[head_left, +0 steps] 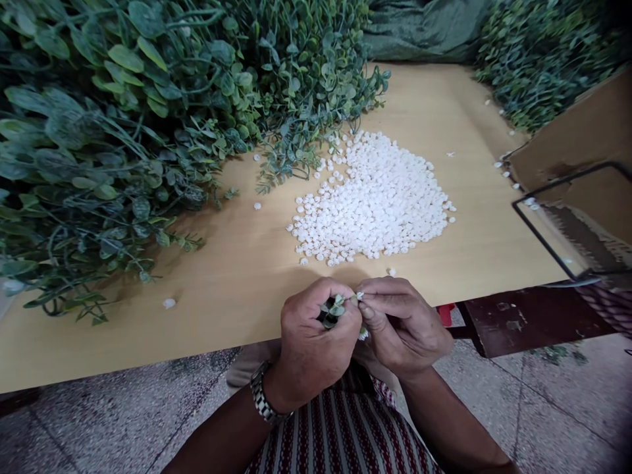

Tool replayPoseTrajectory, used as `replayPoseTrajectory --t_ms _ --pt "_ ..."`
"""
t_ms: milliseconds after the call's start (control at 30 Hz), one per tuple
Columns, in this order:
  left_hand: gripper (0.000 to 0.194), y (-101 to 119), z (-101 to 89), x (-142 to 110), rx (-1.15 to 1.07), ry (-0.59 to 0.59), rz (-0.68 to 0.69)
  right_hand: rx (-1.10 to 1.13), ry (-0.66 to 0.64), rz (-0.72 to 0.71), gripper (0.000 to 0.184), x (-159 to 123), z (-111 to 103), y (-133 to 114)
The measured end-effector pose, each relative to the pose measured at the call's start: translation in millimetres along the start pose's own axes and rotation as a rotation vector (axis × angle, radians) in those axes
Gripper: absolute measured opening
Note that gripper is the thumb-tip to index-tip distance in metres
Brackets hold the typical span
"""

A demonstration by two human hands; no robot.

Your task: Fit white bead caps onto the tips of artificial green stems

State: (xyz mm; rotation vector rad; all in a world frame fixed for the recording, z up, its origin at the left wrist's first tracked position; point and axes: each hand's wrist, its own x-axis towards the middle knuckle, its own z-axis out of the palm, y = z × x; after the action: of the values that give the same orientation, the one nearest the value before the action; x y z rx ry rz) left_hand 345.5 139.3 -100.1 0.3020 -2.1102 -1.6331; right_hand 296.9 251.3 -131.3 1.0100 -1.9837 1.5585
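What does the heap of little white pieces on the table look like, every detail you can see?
The heap holds many small, roundish white pieces that look like plastic, some with scalloped edges. It lies as a low, loose mound, dense in the middle, thinning to scattered pieces at the fringe. It rests on the tan tabletop, beyond the left hand and right hand, neither touching it. Green foliage borders its far left side; whether leaves touch it is unclear.

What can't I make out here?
Head view:
Green sprig: partly hidden inside the left hand.
Upper white piece at the right hand: too small to tell whether it's attached.
White pile: lower pieces buried under upper ones.
Left greenery: cut off by top and left edges.
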Motion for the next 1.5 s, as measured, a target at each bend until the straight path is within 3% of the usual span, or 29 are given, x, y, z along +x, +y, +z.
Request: replayPoseTrajectory --t_ms 200,333,433,633,700,833,900,1100,1300,1500 --pt "0.013 -2 -2.3 0 -0.080 -0.093 -0.032 0.046 0.007 0.004 0.024 3 0 -1" --pt "0.018 -6 -6.7 -3 -0.286 -0.173 -0.089 0.019 0.051 0.045 0.023 0 2 -3" --pt "0.009 -10 -9.1 -4 -0.410 -0.172 -0.087 -0.013 0.039 0.040 0.024 -2 3 -4" --pt "0.012 -14 -9.2 -4 -0.368 -0.138 -0.043 -0.010 -0.030 -0.041 0.022 13 -18 6" --pt "0.012 -13 -8.0 -3 -0.326 -0.136 -0.019 -0.132 -0.044 -0.040 0.020 24 -29 15" --pt "0.013 -11 -5.5 1 -0.233 -0.129 -0.008 -0.474 -0.295 0.004 0.008 36 -35 27" --pt "0.013 -10 -5.7 3 -0.204 -0.151 -0.015 -0.564 -0.343 -0.023 0.010 36 -32 30" --pt "0.015 -9 -10.7 4 -0.175 -0.243 -0.038 -0.643 -0.323 0.004 0.012 33 -27 29" --pt "0.011 -13 -9.2 1 -0.157 -0.184 -0.102 -0.673 -0.294 0.006 0.012 32 -28 29" --pt "0.010 -10 -8.0 1 -0.220 -0.178 -0.101 -0.520 -0.144 -0.066 0.006 33 -32 28"
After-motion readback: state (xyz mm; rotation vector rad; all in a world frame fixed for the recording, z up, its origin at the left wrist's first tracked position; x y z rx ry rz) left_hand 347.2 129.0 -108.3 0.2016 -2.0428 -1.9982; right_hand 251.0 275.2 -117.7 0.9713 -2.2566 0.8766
